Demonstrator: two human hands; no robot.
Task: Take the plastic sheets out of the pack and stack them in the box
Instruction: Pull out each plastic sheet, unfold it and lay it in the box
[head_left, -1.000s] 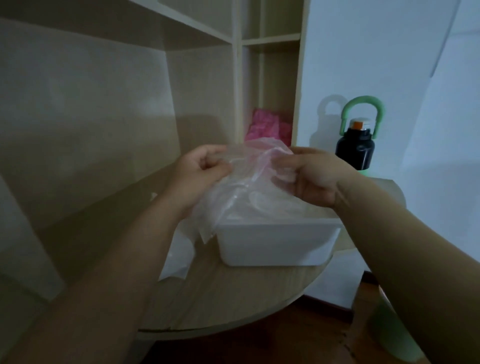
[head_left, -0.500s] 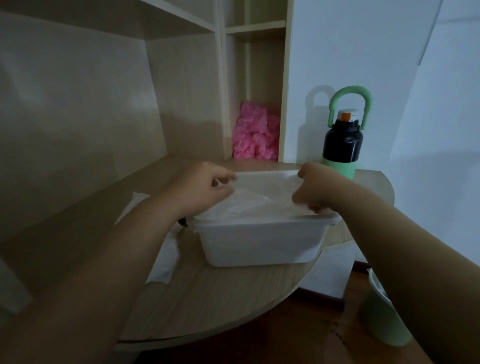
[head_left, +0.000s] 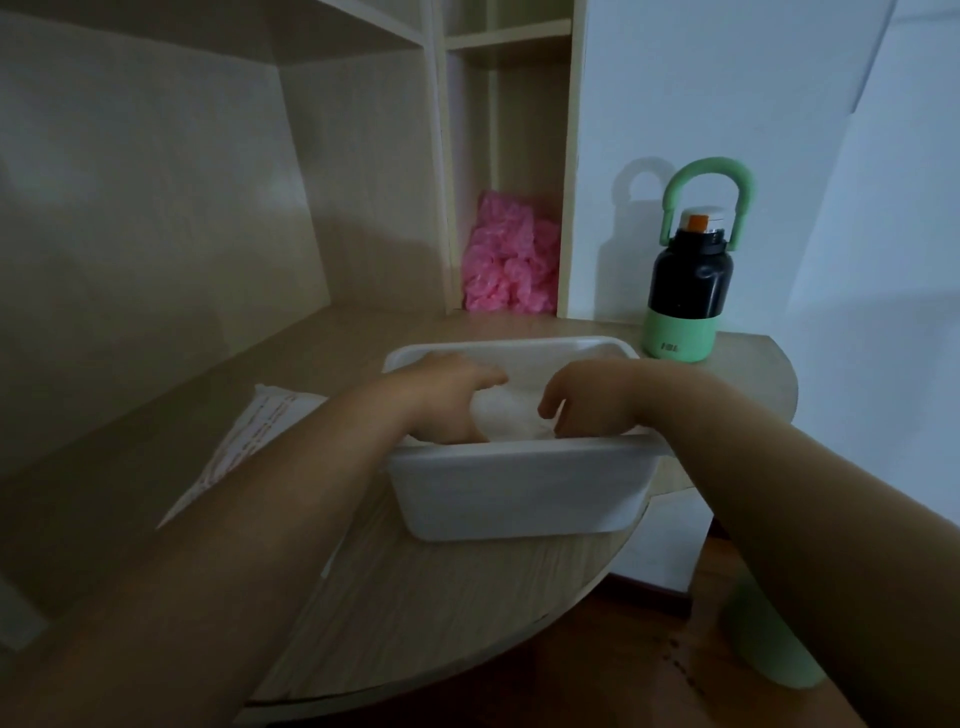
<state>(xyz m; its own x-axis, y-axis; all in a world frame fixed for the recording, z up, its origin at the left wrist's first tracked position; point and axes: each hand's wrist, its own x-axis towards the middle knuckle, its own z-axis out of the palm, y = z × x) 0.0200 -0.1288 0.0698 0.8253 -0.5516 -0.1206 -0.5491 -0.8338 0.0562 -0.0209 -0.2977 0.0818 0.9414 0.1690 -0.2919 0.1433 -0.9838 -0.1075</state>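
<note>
Pressing pale translucent plastic sheets (head_left: 511, 415) down inside white rectangular plastic box (head_left: 519, 493), left hand (head_left: 447, 400) flat, right hand (head_left: 587, 400) bent (grip unclear), flat printed pack (head_left: 260, 421) lying leftward, nearest left hand.

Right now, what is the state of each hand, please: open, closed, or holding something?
Left hand: open, fingers flat on the plastic sheets in the white box.
Right hand: fingers curled onto the sheets; whether it grips one cannot be told.
</note>
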